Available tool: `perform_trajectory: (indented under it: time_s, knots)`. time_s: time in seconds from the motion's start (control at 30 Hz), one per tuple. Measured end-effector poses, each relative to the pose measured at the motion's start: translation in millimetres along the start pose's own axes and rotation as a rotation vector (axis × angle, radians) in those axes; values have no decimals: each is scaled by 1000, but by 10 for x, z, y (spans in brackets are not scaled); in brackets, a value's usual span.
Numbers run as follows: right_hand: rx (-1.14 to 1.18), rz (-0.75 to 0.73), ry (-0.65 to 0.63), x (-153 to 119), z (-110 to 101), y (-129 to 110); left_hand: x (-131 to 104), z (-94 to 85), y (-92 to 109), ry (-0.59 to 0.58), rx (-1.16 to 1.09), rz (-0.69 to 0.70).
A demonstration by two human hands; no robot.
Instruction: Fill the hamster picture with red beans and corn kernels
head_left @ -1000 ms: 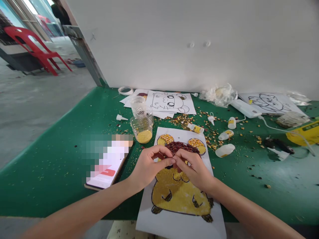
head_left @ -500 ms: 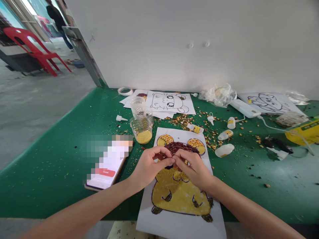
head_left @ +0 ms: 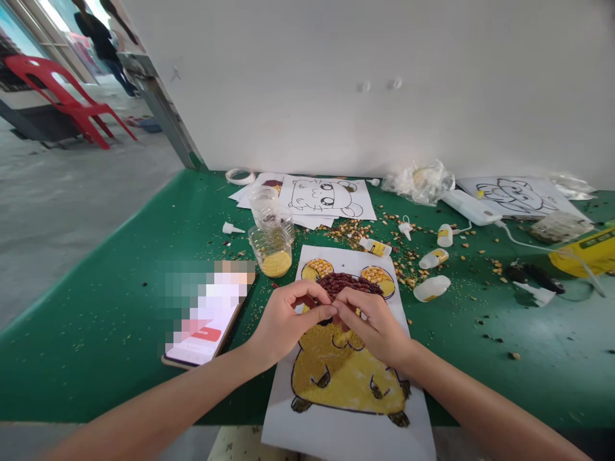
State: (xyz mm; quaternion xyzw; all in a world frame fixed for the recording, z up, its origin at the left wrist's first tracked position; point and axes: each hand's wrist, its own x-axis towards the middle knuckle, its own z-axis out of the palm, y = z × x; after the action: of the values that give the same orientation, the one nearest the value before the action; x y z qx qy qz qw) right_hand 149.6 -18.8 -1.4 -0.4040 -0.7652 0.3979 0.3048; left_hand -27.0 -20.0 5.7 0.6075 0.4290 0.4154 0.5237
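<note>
A sheet of paper with a grain-covered animal picture (head_left: 346, 378) lies before me, its body coated in fine yellow grains. Dark red beans (head_left: 348, 282) cover the top of its head, and corn kernels (head_left: 319, 267) fill part of the ears. Over the face, my left hand (head_left: 293, 314) and my right hand (head_left: 372, 320) meet with fingertips pinched together. Whatever sits between the fingertips is too small or hidden to make out. Both hands hide much of the animal's face.
Left of the paper lies a phone (head_left: 206, 320); behind it stand clear plastic cups (head_left: 271, 246), one holding yellow grain. Glue bottles (head_left: 432, 289) and scattered kernels lie to the right. Line drawings (head_left: 327, 195) rest near the white wall (head_left: 384, 128). A person (head_left: 103, 45) stands far left.
My hands keep almost the same pinched pose over the picture. In the background the person at the far left has shifted and shows more fully.
</note>
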Motion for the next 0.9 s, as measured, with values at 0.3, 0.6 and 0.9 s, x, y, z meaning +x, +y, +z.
perform_trajectory:
  time_s: [0.3,0.6,0.9]
  knots:
    - [434,179,-120,16,13,14,24,-20,13,-128,-243,-166]
    - [775,330,-211,40,10,51,6,43,-50,-279,-592,-219]
    - [871,349,-240,39,-11,67,3,43,-71,-233,-566,-238]
